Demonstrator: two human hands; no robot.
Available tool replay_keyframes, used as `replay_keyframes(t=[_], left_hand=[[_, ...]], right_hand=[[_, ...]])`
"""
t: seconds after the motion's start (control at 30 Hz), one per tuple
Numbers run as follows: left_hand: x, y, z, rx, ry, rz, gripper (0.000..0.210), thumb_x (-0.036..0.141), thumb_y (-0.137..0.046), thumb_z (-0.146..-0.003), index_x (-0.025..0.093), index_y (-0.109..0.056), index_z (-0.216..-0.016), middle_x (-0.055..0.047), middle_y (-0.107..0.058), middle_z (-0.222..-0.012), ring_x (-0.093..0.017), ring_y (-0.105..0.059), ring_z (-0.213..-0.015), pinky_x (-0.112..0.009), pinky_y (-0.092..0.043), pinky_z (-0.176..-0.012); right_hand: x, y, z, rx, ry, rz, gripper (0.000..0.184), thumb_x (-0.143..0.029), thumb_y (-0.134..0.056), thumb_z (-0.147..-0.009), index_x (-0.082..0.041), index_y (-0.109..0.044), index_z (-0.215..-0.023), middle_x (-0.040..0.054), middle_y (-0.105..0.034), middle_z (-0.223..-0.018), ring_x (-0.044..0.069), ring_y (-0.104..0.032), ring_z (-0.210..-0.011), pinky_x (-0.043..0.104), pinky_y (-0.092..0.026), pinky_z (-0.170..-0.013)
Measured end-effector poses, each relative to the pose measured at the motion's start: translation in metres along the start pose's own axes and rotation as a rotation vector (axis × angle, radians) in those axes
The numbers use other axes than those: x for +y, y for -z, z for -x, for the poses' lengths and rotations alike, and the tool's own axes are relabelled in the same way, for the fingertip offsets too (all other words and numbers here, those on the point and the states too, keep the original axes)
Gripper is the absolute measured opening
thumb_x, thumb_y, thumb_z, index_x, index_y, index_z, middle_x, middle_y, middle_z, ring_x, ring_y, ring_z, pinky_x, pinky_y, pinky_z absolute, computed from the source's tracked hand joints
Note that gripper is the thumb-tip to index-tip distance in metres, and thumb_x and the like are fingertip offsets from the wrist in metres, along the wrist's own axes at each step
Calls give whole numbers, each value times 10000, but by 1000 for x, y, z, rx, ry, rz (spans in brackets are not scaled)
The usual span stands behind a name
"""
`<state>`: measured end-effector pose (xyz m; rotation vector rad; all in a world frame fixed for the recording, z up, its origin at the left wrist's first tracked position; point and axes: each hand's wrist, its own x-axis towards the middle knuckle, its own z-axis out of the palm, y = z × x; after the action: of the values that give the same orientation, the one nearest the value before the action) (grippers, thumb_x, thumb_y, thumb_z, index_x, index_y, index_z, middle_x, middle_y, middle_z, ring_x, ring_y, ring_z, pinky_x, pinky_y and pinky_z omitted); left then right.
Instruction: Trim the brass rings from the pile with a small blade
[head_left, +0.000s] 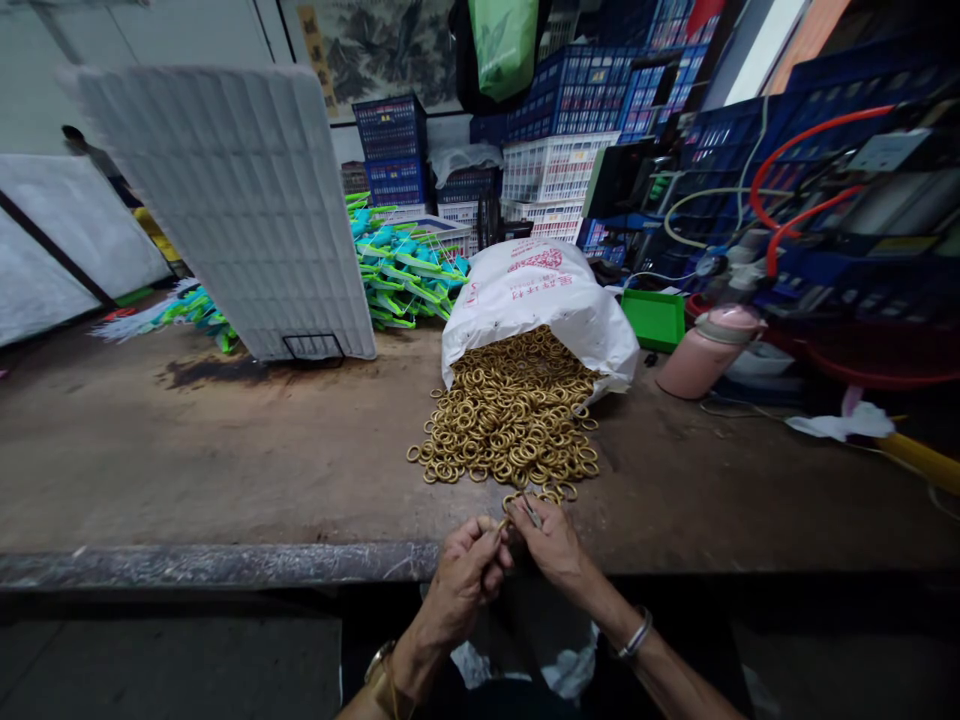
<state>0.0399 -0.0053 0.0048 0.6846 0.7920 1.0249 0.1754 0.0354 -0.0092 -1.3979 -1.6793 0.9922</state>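
Observation:
My left hand (466,572) pinches a gold-coloured ring (503,523) between thumb and fingers, just off the table's front edge. Close beside it, my right hand (556,548) is closed on a small, thin metal tool (532,513) whose kind I cannot make out. The tips of both hands nearly meet at the ring. Right beyond them lies a big heap of gold-coloured rings (510,425), spilling from the mouth of a white woven sack (547,290) with red print. A few loose rings lie by my right fingertips.
A white ribbed panel (240,210) stands upright at left on the brown table (225,450). Bright green and teal plastic pieces (409,265) are piled behind it. To the right are a green tray (654,318), a pink bottle (709,350) and a machine with red hoses (772,215).

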Motion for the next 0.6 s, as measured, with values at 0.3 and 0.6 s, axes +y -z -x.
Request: replay_keyframes(t=[0.3,0.6], left_hand=[[3,0,0,82,-32,-118,338,484,-562,-717,176,-424,-714,54,-461,-578,-19,-257,-392,-171,-162,-385],[6,-5,4,100,-134,-278,335,482,-537,-735,173,-443,-647,74,-325,-493,-52,-242,-417,-205,-188,-420]], right_hand=[[-12,2,19,-205,100,412,274,-42,-340,-575,-197,-499,-736,5,-558,-656,132,-501,-631,212,-310,-586],[-13,0,18,-164,81,515,240,-38,-341,-573,-199,-458,-707,-4,-522,-627,121,-460,-583,209,-264,-542]])
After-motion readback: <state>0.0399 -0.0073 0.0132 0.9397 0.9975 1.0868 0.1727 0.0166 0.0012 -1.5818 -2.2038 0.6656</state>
